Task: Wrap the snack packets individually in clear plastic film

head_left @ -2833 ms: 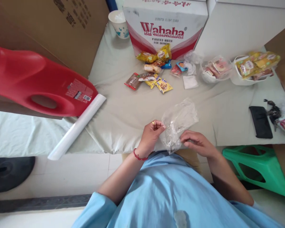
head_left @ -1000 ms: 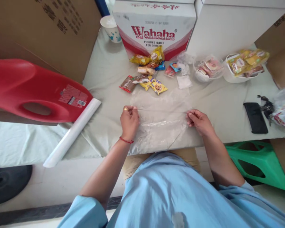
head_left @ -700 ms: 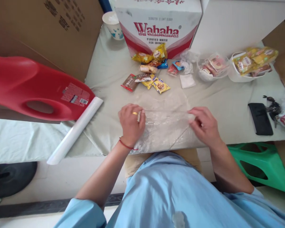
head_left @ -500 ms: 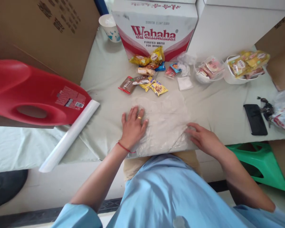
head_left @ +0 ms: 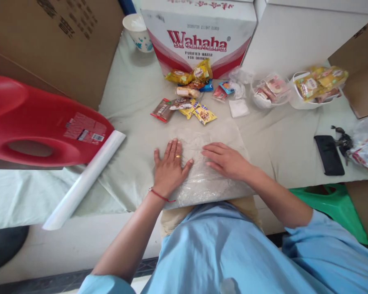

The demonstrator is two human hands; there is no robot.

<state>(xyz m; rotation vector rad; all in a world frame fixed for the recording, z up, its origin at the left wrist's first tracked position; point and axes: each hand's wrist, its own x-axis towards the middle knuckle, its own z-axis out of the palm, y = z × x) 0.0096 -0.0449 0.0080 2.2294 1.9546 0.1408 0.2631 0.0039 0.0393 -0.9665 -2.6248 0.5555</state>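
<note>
A clear plastic bag (head_left: pixel 216 134) lies spread flat on the pale cloth at the table's near edge. My left hand (head_left: pixel 169 166) rests palm down on the bag's left side, fingers stretched out, a ring on one finger and a red string at the wrist. My right hand (head_left: pixel 227 160) lies flat across the middle of the bag, fingers pointing left, close to the left hand. Neither hand holds anything. Beyond the bag lies a scatter of small wrapped snacks (head_left: pixel 187 107).
A Wahaha carton (head_left: pixel 199 36) stands at the back, a paper cup (head_left: pixel 138 29) to its left. A red jug (head_left: pixel 33 122) and white roll (head_left: pixel 84 179) lie left. Two bowls of snacks (head_left: pixel 297 87), a black phone (head_left: pixel 325 155) and a green stool (head_left: pixel 346 208) are right.
The crumpled bag was pulled open between both pinching hands, then laid flat. My left hand opened onto it, and my right hand slid left across the bag to its middle.
</note>
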